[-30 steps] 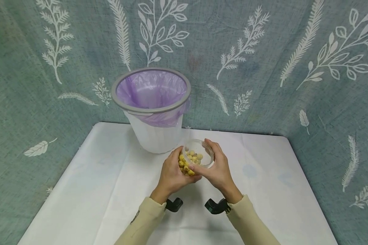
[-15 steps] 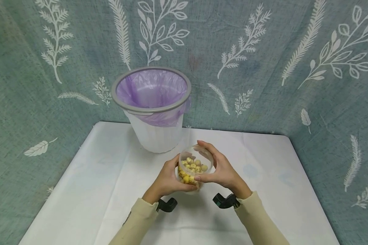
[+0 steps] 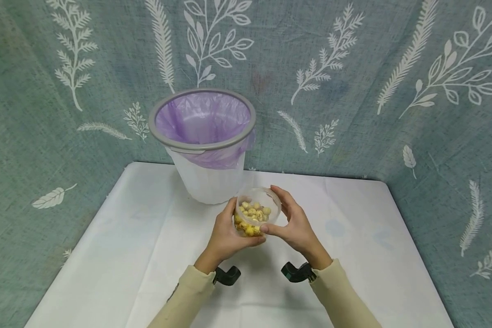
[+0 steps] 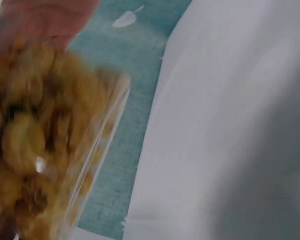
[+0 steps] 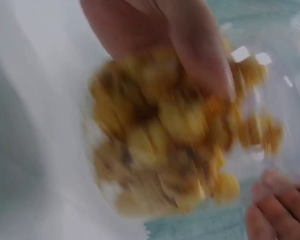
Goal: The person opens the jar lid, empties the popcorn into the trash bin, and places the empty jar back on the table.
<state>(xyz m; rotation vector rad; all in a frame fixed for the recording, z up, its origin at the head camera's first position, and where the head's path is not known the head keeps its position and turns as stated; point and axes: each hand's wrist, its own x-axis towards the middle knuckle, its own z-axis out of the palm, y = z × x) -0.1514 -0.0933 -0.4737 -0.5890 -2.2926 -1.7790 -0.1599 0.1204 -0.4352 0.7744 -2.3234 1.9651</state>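
Note:
Held above the table, a clear round plastic jar (image 3: 272,200) is tilted, its round end facing up toward the head camera. Yellow popcorn (image 3: 252,217) fills part of it. My left hand (image 3: 223,232) grips the jar's lower left side. The right hand (image 3: 297,228) holds its right side near the round end, thumb in front and fingers behind. Popcorn (image 4: 40,135) shows blurred through the wall in the left wrist view. In the right wrist view, a thumb (image 5: 202,50) presses against the jar. Whether a lid covers the round end, I cannot tell.
Behind the hands and to the left stands a white bin (image 3: 207,187) with a grey rim and a purple liner bag (image 3: 201,118). White cloth covers the table (image 3: 352,264). Green leaf-patterned curtains (image 3: 270,59) hang at the back and both sides.
Both hands have moved the jar down toward me, then back up and slightly left of where it was. Popcorn has shifted inside it. The bin has stayed in place.

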